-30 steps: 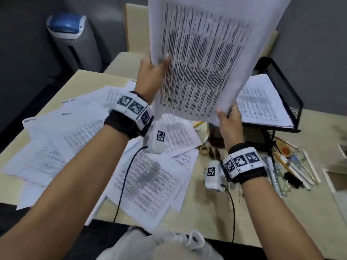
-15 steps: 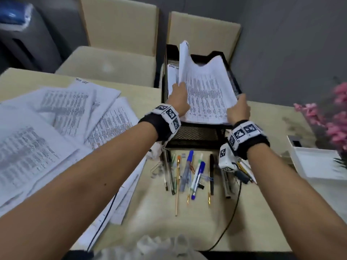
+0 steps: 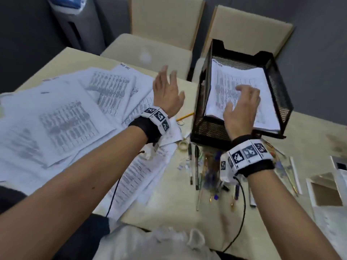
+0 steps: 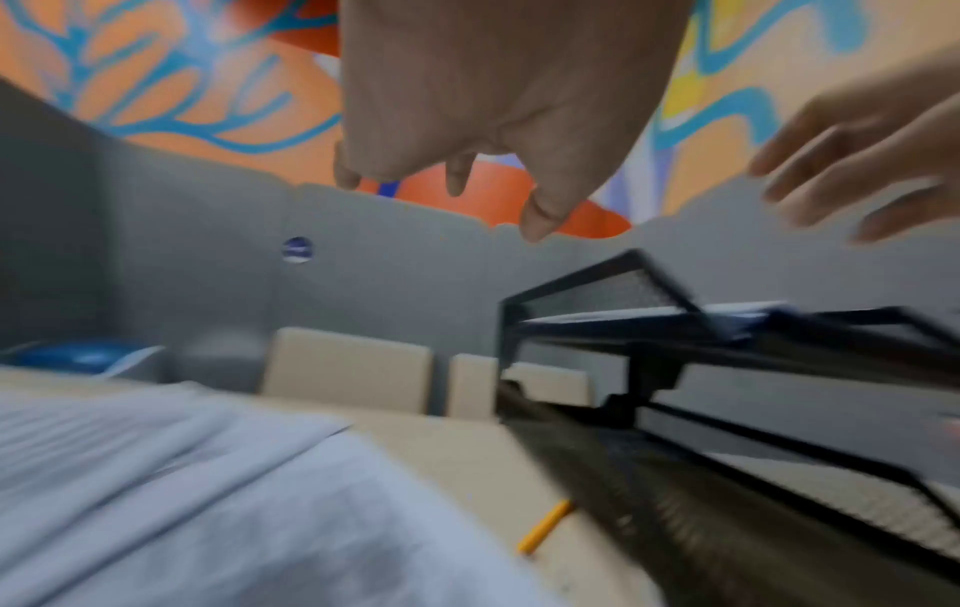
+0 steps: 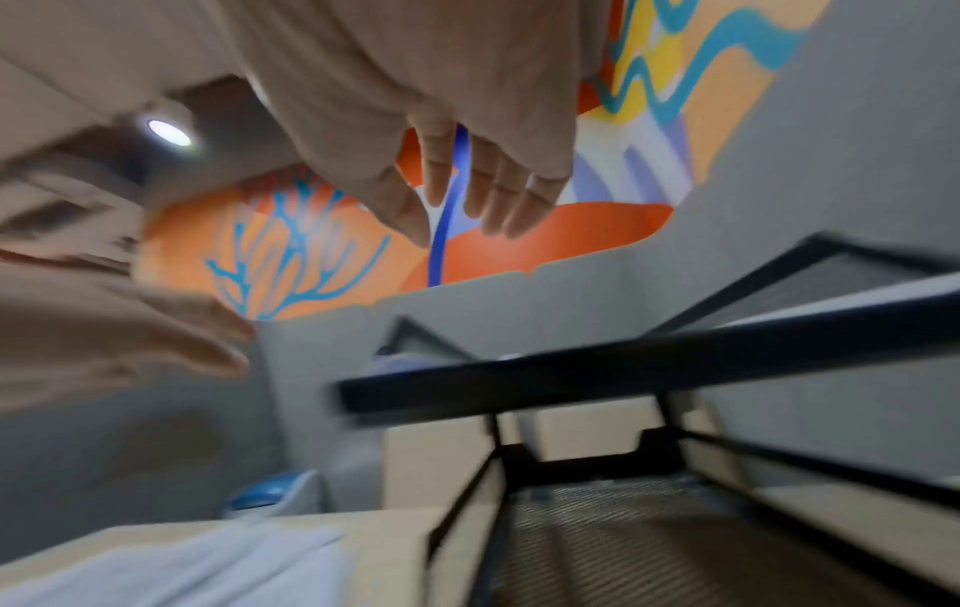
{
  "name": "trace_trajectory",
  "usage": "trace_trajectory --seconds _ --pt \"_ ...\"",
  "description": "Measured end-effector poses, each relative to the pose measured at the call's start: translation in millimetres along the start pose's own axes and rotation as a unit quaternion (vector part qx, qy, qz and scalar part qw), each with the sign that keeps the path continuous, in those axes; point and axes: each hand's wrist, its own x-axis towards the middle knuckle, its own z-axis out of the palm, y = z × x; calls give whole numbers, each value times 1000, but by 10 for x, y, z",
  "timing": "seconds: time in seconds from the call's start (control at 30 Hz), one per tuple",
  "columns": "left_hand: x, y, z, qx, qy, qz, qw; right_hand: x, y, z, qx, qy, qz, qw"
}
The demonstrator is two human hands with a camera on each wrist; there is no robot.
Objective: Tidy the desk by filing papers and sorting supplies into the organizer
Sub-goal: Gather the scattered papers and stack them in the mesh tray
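A black mesh organizer [image 3: 277, 91] stands at the desk's far right, with a stack of printed papers [image 3: 232, 79] lying in its top tray. My right hand [image 3: 242, 107] hovers open above that stack, fingers spread and holding nothing. My left hand [image 3: 167, 89] is open in the air, left of the organizer and above the loose printed sheets [image 3: 65, 117] that cover the desk's left half. In the left wrist view the left hand [image 4: 499, 123] shows empty above the organizer [image 4: 727, 341]. The right wrist view shows the right hand [image 5: 467, 172] with straight fingers over the organizer's rim [image 5: 623, 373].
Several pens and pencils [image 3: 204, 171] lie scattered in front of the organizer. A yellow pencil [image 3: 185, 116] and a tape roll [image 3: 183, 145] lie between the sheets and the organizer. Two beige chairs [image 3: 165, 19] stand behind the desk. A white frame [image 3: 326, 194] lies at the right.
Both hands let go of the paper stack, which now lies flat in the top tray. The left hand drew back leftward over the loose sheets; the right hand lifted above the stack.
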Motion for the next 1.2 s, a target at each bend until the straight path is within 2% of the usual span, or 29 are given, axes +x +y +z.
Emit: trace_trajectory --seconds 0.07,0.13,0.2,0.27,0.33,0.47,0.5,0.57,0.67,0.73,0.83,0.9,0.97,1.0,1.03,1.07,1.1,1.17,1.2 --pt "-61 -541 -115 16 -27 -90 995 -191 -353 268 50 -54 -25 997" --pt "-193 -1113 -230 43 -71 -173 981 -377 -608 629 52 -176 -13 983" --pt "-387 -1670 -369 64 -108 -256 958 -568 -754 1016 25 -314 12 949" --pt "-617 -2161 -539 66 -133 -333 931 -783 -840 1353 3 -422 54 905" --pt "-839 -2533 -700 56 -161 -380 909 -1010 -899 1636 -23 -480 65 875" --pt "-1114 -2918 -830 44 -230 -407 883 -1314 -1120 1917 -1 -506 67 860" --pt "-1147 -2987 -804 45 -243 -402 881 -1314 -1173 1910 -5 -505 63 861" --pt "-1174 -3101 -737 65 -266 -372 887 -1165 -1234 1832 -36 -446 45 893" --pt "-1216 -3160 -668 102 -305 -282 904 -771 -1361 1604 -76 -274 48 957" --pt "-1228 -3156 -660 115 -317 -232 912 -499 -1499 1432 -62 -161 78 982" --pt "-1196 -3219 -705 126 -326 -206 914 -97 -1631 1195 -2 -2 121 993" --pt "-1147 -3301 -772 119 -337 -183 916 77 -1642 1181 71 58 126 988" --pt "-1087 -3382 -869 57 -325 -200 923 76 -1623 1347 125 54 153 979" --pt "-1070 -3402 -919 16 -290 -235 928 29 -1611 1468 126 37 176 976" --pt "-1058 -3452 -953 -13 -225 -295 928 -45 -1594 1603 114 14 203 972" --pt "-1050 -3523 -988 -21 -145 -369 918 -141 -1598 1728 101 -13 223 969" --pt "-1052 -3597 -1026 -13 -81 -447 891 -259 -1619 1845 88 -45 240 966" --pt "-1085 -3723 -1105 10 -44 -552 833 -532 -1715 2049 86 -117 268 952" --pt "-1100 -3759 -1137 21 -53 -564 824 -672 -1779 2150 89 -155 280 943"
